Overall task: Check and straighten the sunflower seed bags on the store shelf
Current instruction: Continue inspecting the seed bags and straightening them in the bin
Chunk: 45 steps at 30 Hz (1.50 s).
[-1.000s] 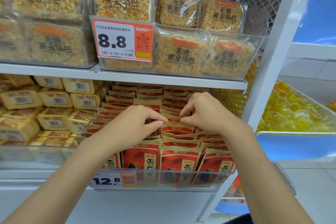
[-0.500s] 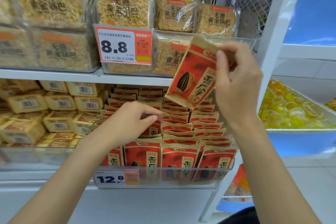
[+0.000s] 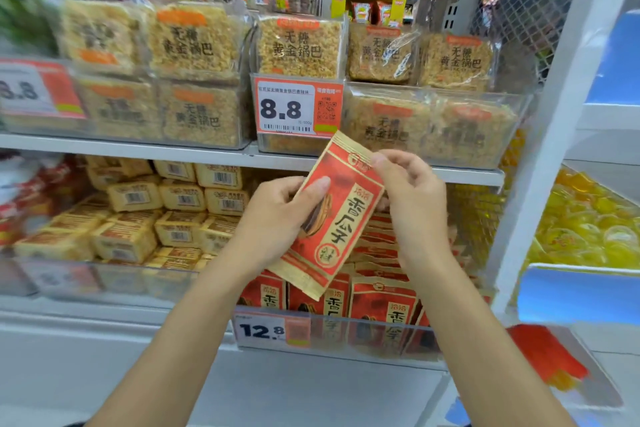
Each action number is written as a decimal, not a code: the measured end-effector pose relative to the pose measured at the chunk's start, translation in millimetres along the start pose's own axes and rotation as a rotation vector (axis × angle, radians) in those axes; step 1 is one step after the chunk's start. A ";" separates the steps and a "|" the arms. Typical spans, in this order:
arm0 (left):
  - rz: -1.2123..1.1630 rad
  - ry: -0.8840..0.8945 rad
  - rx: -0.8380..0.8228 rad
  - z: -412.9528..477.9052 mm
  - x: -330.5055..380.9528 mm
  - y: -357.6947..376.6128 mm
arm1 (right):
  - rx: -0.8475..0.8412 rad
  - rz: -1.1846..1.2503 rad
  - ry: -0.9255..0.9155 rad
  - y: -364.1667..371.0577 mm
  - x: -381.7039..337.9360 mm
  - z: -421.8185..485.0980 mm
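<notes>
Sunflower seed bag (image 3: 343,218), one, in two hands (image 3: 273,218)

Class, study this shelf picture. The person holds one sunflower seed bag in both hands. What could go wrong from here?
1. The right hand only pinches the sunflower seed bag at its top edge, and the bag is tilted; if the left hand lets go, that grip might slip and the bag drop.
2. The front-row bags stand close together behind the clear bin front; pushing the bag back in could tip or crease them.
</notes>
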<state>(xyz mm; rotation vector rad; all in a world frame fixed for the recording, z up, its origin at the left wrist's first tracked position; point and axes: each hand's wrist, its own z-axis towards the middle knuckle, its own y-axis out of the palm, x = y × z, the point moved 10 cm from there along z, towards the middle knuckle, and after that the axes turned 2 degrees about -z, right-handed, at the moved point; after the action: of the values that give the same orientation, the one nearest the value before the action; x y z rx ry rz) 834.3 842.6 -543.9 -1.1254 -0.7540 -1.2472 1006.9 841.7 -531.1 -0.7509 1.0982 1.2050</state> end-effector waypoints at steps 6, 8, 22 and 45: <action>-0.211 -0.131 0.011 -5.8 -10.1 10.3 | -0.074 -0.266 -0.064 6.3 5.2 -4.7; -0.234 -0.175 0.012 -6.9 -14.5 9.8 | -0.066 -0.304 -0.114 5.9 1.5 -6.2; -0.343 -0.139 0.302 -10.2 -19.2 -18.9 | -0.442 -0.190 0.081 47.2 15.1 -32.5; -0.375 0.068 0.093 -11.4 20.1 -2.6 | -0.507 -0.985 -0.626 62.6 -17.8 -58.5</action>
<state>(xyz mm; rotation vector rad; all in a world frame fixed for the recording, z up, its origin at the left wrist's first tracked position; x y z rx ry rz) 834.4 825.3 -528.4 -0.8850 -0.9920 -1.5373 931.7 797.0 -527.6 -1.0219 -0.1546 0.7363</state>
